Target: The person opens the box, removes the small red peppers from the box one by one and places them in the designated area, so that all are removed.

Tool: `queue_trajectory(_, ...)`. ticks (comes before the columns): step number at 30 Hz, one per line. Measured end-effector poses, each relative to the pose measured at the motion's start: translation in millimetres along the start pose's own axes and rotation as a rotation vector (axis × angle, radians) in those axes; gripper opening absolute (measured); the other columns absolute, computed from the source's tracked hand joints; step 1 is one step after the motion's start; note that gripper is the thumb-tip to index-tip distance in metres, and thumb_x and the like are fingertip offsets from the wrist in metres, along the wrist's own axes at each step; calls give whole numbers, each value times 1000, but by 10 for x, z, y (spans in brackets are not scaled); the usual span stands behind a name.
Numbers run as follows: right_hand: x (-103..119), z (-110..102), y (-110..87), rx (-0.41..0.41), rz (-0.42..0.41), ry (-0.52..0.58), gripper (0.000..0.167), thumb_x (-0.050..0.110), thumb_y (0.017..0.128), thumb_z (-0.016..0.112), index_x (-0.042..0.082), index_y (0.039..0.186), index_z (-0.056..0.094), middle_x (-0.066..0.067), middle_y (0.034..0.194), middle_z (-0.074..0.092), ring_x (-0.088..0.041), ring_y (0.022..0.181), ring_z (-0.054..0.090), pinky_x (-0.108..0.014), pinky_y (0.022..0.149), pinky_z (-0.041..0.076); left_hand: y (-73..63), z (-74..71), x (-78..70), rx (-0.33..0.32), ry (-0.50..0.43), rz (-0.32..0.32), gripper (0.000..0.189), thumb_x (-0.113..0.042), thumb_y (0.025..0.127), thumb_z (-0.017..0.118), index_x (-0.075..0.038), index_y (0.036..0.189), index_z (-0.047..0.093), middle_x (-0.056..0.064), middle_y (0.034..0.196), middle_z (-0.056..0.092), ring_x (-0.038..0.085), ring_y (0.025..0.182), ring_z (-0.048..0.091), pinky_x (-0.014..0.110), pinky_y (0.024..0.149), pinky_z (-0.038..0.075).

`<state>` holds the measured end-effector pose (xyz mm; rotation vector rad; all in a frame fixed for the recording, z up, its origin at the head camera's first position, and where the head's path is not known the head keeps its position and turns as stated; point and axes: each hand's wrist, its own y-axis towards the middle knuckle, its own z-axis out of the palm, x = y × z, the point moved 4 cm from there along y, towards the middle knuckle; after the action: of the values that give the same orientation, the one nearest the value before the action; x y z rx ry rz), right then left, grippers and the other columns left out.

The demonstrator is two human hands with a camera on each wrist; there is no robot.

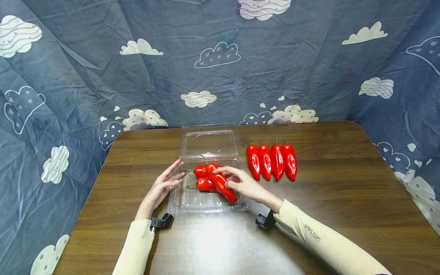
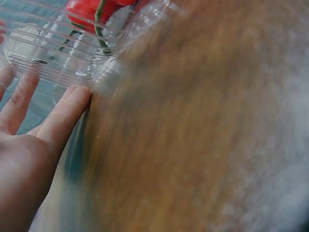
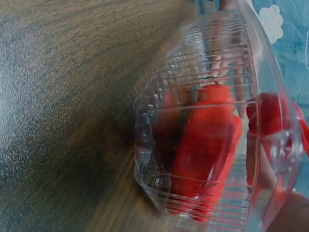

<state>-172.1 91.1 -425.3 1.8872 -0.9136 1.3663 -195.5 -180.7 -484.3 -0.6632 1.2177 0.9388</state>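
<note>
My right hand (image 1: 245,184) pinches a red pepper (image 1: 221,183) between thumb and fingers, over a clear plastic container (image 1: 185,198). That pepper slants across two more red peppers (image 1: 205,185), which lie in the container with green stems to the left. In the right wrist view, the peppers inside (image 3: 205,145) show through the ribbed wall, and the held pepper (image 3: 273,116) is above the rim. My left hand (image 1: 164,186) has its fingers extended along the container's left side. The left wrist view shows those fingers (image 2: 63,113) right at the ribbed wall.
The container's clear lid (image 1: 209,143) is folded back flat toward the far table edge. Several red peppers (image 1: 271,162) stand in a row, stems away, right of the container. A cloud-patterned cloth (image 1: 220,84) hangs behind the brown wooden table (image 1: 120,183).
</note>
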Motion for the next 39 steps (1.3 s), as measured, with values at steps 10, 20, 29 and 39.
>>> queue_trajectory(10, 22, -76, -37, -40, 39, 69, 45, -5, 86, 49, 4, 129, 56, -14, 124, 55, -32, 104, 56, -31, 83, 48, 10, 3, -6, 0, 5, -3, 70, 6, 92, 45, -6, 153, 16, 17, 157, 13, 45, 137, 21, 30, 106, 36)
queue_trajectory(20, -17, -184, -72, -71, 53, 71, 45, -4, 87, 51, 4, 131, 55, -14, 134, 50, -35, 112, 54, -36, 87, 47, 12, 1, -11, -5, 10, -7, 70, 5, 91, 47, -7, 153, 16, 17, 157, 13, 44, 137, 22, 30, 105, 36)
queue_trajectory(29, -26, -283, -119, -141, 49, 53, 50, -6, 85, 50, 4, 134, 52, -17, 134, 51, -33, 112, 55, -35, 90, 47, 15, -3, -12, -8, 14, -11, 71, 6, 91, 46, -7, 154, 16, 16, 157, 14, 44, 137, 22, 34, 108, 33)
queue_trajectory(39, -66, -405, -197, -208, 20, 81, 49, -7, 84, 50, 2, 132, 52, -17, 129, 51, -34, 110, 48, -26, 78, 47, 7, -1, 6, -12, 1, -3, 70, 6, 91, 46, -6, 153, 16, 18, 157, 12, 46, 137, 21, 30, 106, 36)
